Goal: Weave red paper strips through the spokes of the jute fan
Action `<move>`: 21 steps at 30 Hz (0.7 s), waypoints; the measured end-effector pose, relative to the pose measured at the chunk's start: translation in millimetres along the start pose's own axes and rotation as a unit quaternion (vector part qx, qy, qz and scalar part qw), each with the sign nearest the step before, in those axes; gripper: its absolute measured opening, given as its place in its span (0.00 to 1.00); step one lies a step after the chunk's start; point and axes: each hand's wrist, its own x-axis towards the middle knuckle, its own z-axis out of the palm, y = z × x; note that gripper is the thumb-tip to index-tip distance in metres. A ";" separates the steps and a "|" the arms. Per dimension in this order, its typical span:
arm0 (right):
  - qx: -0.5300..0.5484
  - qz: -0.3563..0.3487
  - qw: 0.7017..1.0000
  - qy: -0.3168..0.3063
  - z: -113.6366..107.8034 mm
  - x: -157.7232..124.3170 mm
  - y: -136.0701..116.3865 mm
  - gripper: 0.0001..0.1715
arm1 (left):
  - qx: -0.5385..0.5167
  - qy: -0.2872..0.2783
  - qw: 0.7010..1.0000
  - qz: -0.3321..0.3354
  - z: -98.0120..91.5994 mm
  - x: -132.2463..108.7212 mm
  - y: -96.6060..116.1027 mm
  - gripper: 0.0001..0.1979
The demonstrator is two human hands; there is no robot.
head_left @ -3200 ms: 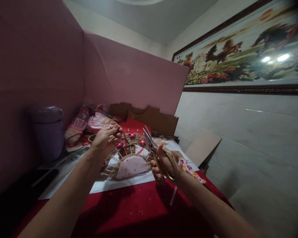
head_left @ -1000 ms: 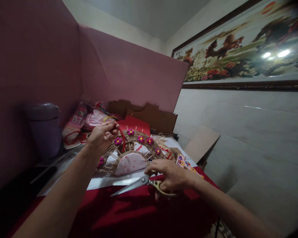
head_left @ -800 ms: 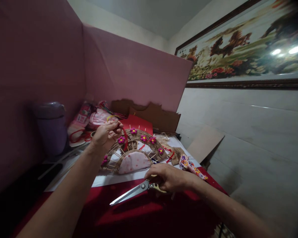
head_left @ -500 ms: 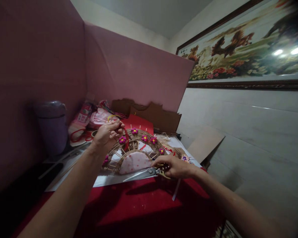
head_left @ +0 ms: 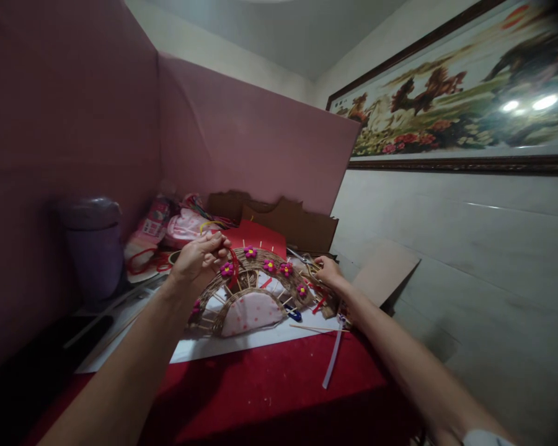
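Observation:
My left hand (head_left: 199, 257) is closed in a pinch on a red cord (head_left: 235, 265), which hangs down in front of the woven piece. This woven piece (head_left: 281, 288) is a half-ring of twisted brown strands over thin sticks, trimmed with purple flowers with yellow centres. A half-round of white cloth with pink dots (head_left: 252, 313) fills its inner arch. My right hand (head_left: 329, 272) is at the back right of the table, its fingers on the handles of the scissors (head_left: 303, 257). Their blades point to the back left.
Red sheet (head_left: 260, 236) and torn brown cardboard (head_left: 302, 222) stand behind the woven piece. On the left are a purple lidded container (head_left: 95, 254) and pink packages (head_left: 153, 223). A dark blue clip (head_left: 292, 314), a thin stick (head_left: 318, 328) and a pale ribbon (head_left: 333, 359) lie near the front right.
My right hand has carried the scissors from the front of the woven piece to the back right of the table. The left hand stays almost in place with the red cord.

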 end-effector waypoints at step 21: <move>-0.011 -0.060 0.998 -0.001 3.4 -0.9 -57.3 0.04 | 0.190 -0.005 0.981 0.041 9.0 -7.3 -11.4 0.06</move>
